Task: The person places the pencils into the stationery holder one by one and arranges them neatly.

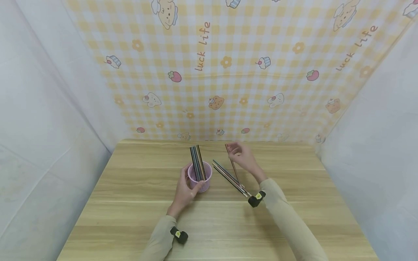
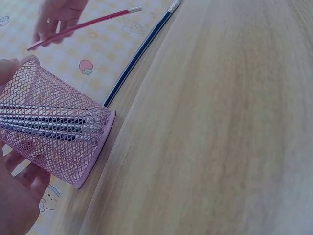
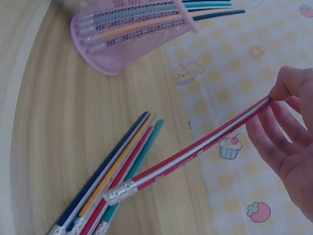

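Observation:
My left hand (image 1: 185, 192) grips a pink mesh pen cup (image 1: 203, 186) from its left side, the thumb at the near rim. The cup holds several pencils (image 1: 197, 163) that lean and stick out over the rim. My right hand (image 1: 241, 156) pinches a red striped pencil (image 3: 195, 149) near the end opposite its eraser. That pencil slants down, and its eraser end overlaps the loose pencils in the right wrist view. Several pencils (image 3: 121, 161), dark blue, orange, red and green, lie side by side on the table between cup and right hand.
The wooden table (image 1: 130, 217) reaches back to a yellow checked cloth (image 1: 235, 83) printed with cartoons. White walls (image 1: 49, 127) stand on the left and right. A small black camera is strapped on each sleeve (image 1: 287, 217).

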`<state>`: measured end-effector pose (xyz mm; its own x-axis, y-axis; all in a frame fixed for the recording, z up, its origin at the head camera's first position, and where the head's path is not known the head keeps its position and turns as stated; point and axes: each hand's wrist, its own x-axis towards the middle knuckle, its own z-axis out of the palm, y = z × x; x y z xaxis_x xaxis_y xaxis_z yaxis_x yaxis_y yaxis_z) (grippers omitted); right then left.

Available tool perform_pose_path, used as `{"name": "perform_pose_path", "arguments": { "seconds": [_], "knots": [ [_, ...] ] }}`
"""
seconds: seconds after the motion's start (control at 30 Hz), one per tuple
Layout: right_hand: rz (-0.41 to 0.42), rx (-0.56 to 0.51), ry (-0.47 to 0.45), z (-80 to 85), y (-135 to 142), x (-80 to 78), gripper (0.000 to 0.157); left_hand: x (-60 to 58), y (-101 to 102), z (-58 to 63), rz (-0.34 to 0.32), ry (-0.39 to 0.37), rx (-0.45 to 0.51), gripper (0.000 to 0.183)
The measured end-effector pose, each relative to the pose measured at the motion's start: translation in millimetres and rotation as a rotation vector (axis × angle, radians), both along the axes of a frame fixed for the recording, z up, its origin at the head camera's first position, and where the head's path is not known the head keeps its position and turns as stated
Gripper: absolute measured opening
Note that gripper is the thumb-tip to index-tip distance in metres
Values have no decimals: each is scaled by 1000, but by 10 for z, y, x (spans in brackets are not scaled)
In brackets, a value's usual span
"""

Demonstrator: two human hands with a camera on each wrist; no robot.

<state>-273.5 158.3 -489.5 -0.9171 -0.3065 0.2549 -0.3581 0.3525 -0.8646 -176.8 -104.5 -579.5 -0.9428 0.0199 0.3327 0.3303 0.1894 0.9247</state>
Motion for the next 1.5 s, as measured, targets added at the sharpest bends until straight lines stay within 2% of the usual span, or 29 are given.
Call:
{"name": "perform_pose_path", "arguments": {
  "seconds": [0.2,0.3,0.33,0.37,0.43,0.53,0.57,0.6,0.87,1.1,1.2,1.3,1.43,1.5],
  "knots": [
    [32,-63,11,150,-64,27,34,10,5,5,7,12,3,84],
    [57,-88,11,369,-146,149,34,21,13,13,15,31,1,83],
    [59,-94,12,442,-178,192,34,42,17,67,16,35,-6,82],
    [58,-98,13,515,-208,235,34,43,19,70,16,37,-9,82],
    [54,-133,31,556,-254,251,34,43,19,73,13,22,-7,83],
    [39,-187,44,505,-295,186,35,38,15,69,7,21,-11,83],
    [39,-205,51,485,-304,158,35,18,12,15,7,25,-6,84],
    [41,-225,56,468,-315,131,35,19,13,14,6,27,-6,84],
    [3,-338,60,655,-424,148,36,17,11,2,7,22,1,85],
    [6,-458,142,708,-531,134,35,21,19,12,10,27,0,84],
    [7,-488,156,694,-587,125,36,43,34,65,18,35,-4,85],
    [5,-497,159,651,-644,109,35,104,44,214,9,45,-12,84],
    [2,-454,151,558,-726,95,35,173,42,392,-9,51,-26,82],
    [9,-429,146,504,-770,96,35,160,47,364,-6,58,-26,82]
  ]
}}
